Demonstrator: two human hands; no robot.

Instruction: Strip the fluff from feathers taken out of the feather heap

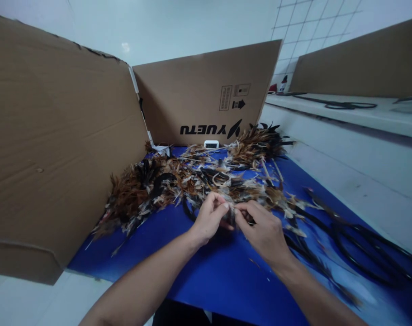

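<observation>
My left hand [210,217] and my right hand [262,228] are close together over the blue table, near the front edge of a spread of loose feathers [188,179]. Between the fingertips of both hands is a small greyish feather [230,209], partly hidden by the fingers. Each hand is closed in a pinch on it. The loose feathers are brown, black and cream, heaped just beyond the hands.
A cardboard panel [56,127] stands at left, another [199,95] behind. A small white digital device [211,144] sits before the back panel. A brown-black feather bunch [260,145] lies back right. Black cables [362,244] loop at right on the blue table [206,276].
</observation>
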